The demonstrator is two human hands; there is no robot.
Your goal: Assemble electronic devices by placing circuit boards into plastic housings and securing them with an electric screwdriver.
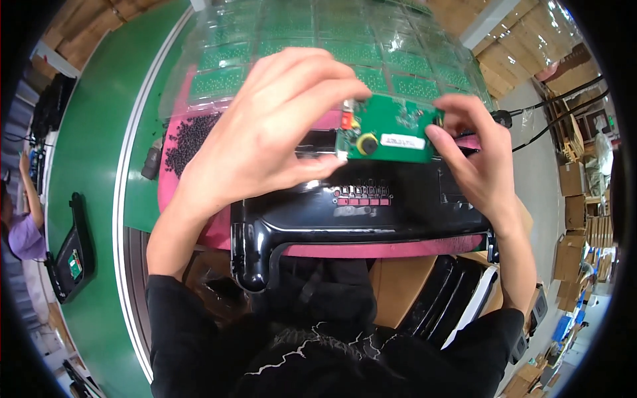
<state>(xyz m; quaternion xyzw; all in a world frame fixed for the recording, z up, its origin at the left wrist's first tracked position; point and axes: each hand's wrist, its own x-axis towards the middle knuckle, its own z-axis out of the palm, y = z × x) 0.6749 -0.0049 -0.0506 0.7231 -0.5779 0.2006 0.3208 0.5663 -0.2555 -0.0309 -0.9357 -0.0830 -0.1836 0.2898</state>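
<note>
Green circuit board [398, 119]: held up between both hands over the far part of the black plastic shell [305, 215]; height of the gap can't be told. Long axis runs left to right, roughly along the shell's own length, slight tilt. Coil and white label side faces the head camera.

Left hand [265, 132] pinches the left end, thumb at the lower corner, finger at the upper. Right hand [481, 156] pinches the right end between thumb and index. Neither clearly nearer; board sits right between the two sets of fingers. Key relation: shell's row of square cut-outs [363, 196] is just below the board in view, on the wearer's side, nothing seen between.

Around: shell lies on a pink mat [391, 249]. Pile of small black parts [192, 140] left, past left wrist. Clear plastic trays [219, 79] of more boards beyond the hands. Black cables [554, 103] right. More black shells [438, 288] lower right. Far left, a purple sleeve [26, 235] of another person, near a second shell [66, 268] with a board in it. Left hand hides some of the pile and mat; right hand covers part of the shell.
</note>
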